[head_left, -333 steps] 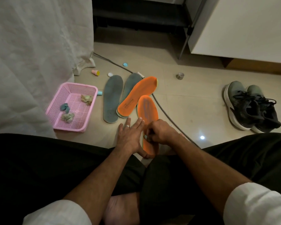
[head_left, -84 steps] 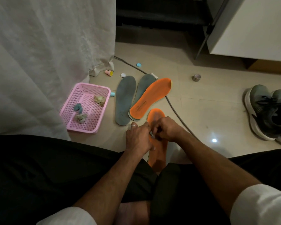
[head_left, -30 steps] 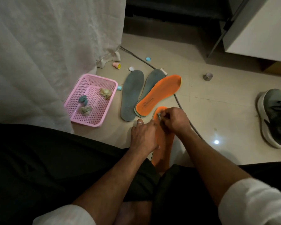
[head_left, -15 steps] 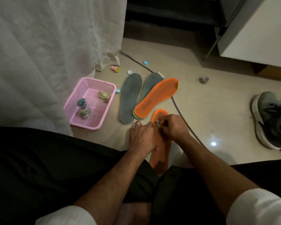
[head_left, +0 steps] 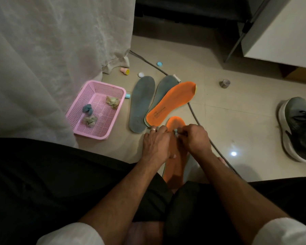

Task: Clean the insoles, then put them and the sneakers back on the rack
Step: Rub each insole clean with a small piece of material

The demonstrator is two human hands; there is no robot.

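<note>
At the frame's centre an orange insole [head_left: 175, 167] lies on the floor [head_left: 237, 121] between the person's legs; the left hand [head_left: 155, 144] presses it flat with fingers together; the right hand [head_left: 194, 138] pinches a small pale wad [head_left: 175, 133] against its upper end; a second orange insole [head_left: 171, 103] overlaps two grey insoles [head_left: 141, 103] just above; a pink basket [head_left: 78, 128] sits centre left; grey sneakers [head_left: 298, 128] lie at the right edge.

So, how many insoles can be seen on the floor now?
4. Two grey ones, one beside the pink basket, one partly under an orange one. Another orange one lies under both hands. None seems hidden.
</note>
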